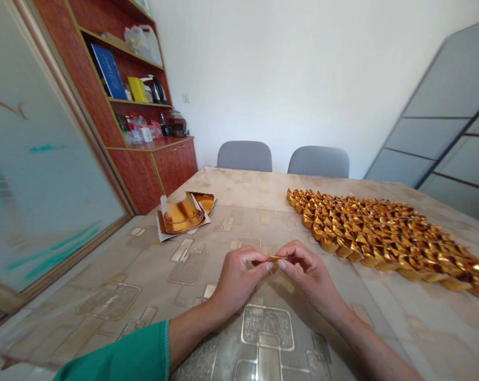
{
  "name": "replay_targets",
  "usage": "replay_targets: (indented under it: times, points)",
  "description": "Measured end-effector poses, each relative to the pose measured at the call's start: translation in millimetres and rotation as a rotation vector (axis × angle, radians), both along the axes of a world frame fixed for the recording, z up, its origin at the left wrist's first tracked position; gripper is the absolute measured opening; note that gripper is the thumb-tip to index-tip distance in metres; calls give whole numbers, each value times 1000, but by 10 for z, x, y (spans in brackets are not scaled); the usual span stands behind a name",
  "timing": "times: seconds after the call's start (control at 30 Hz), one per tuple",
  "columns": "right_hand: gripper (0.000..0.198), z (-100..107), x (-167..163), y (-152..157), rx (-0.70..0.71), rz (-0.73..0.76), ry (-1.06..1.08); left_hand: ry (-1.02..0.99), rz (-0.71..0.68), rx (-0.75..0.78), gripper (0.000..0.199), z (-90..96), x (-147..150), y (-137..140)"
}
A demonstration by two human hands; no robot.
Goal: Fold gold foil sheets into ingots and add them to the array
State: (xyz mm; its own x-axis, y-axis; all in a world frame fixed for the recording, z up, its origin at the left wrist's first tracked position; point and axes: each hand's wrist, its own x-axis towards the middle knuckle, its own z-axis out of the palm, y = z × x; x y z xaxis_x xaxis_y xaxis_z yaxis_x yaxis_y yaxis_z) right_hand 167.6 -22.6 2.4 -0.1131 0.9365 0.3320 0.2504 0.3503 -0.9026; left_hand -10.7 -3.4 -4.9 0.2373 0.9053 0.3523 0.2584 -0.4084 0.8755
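Between my two hands is a small piece of gold foil paper (276, 259), partly hidden by the fingers. My left hand (239, 275) pinches its left end between thumb and fingers. At the other end, my right hand (308, 272) grips it the same way. Ahead and to the left lies a curled stack of gold foil sheets (181, 214) with pale backs. Many folded gold foil pieces (366, 227) stand packed in rows on the right side of the table.
A patterned, clear-covered table (231, 196) spreads under everything. Two grey chairs (244, 156) stand at its far edge. At the left back rises a red-brown shelf cabinet (144, 153) with jugs, a kettle and jars, beside a frosted glass door (36, 159).
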Motion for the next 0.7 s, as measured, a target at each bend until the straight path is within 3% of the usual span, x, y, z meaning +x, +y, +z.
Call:
replay_targets:
  times: [0.13,0.3,0.43,0.6,0.7]
  points:
    - [21,43,-28,-22,-34,17,12,-105,-50,-174,12,-8,64,-37]
    - [16,36,-21,-25,-99,58,78,-414,-129,-457,13,-1,81,-30]
    - [24,-16,4,-13,35,22,-16,-591,-79,-748,22,26,3,25]
    - [47,-39,-16,-11,253,171,-229,-787,-123,-925,27,16,-39,47]
    - [31,7,-42,-21,278,181,-283,-798,-184,-981,26,5,-23,23]
